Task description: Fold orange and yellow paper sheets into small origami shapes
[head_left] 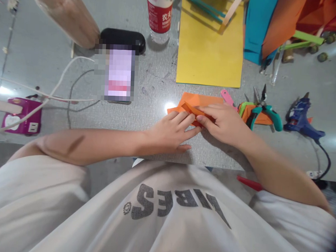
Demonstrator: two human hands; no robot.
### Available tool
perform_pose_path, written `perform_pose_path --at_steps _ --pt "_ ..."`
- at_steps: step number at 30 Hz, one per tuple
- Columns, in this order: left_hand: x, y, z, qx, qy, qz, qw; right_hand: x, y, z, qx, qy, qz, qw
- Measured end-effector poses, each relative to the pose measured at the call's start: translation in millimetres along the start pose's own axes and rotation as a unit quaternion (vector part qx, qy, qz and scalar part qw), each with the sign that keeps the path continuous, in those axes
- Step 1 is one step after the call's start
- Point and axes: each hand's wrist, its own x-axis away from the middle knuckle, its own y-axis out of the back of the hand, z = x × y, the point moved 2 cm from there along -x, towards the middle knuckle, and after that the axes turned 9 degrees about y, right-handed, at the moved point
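Note:
A folded piece of orange paper (188, 107) lies under my fingers near the table's front edge. My left hand (172, 131) rests flat with its fingers spread, the tips touching the paper's left part and the thumb apart from it. From the other side, my right hand (223, 122) pinches a folded flap between thumb and fingers. Another stretch of orange paper (203, 100) shows just behind; whether it is the same sheet I cannot tell. Part of the fold is hidden by both hands.
To the right are teal-handled pliers (271, 116), a pink-handled tool (228, 98), and a blue glue gun (303, 118) with its cord. Yellow sheets (209, 57) lie behind, near a bottle (160, 21). Leftward are a blurred phone (119, 71), white cables (61, 80) and a purple power socket (27, 113).

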Motion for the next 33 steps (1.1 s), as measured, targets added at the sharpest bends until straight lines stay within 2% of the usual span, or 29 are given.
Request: perform_pose_path --at_steps 6,10,19,27,33 --pt "1.4 2.1 -1.7 0.061 0.061 -0.014 0.996 -3.9 3.8 7.3 -0.008 -0.018 0.007 1.0" --pt "1.2 -1.2 1.1 0.06 0.087 -0.027 0.994 -6.9 3.3 9.6 -0.005 -0.039 -0.006 0.999" --pt "-5.0 4.2 0.5 0.015 0.091 0.04 0.995 -3.5 -2.0 5.4 -0.028 -0.048 -0.035 0.998" --pt "-8.1 7.3 -0.2 0.005 0.113 0.064 0.991 -1.5 -2.1 5.1 -0.014 -0.056 -0.036 0.998" --pt "-9.8 11.8 -2.3 -0.012 0.122 0.102 0.987 -1.1 -2.8 3.4 -0.012 -0.058 -0.042 0.997"
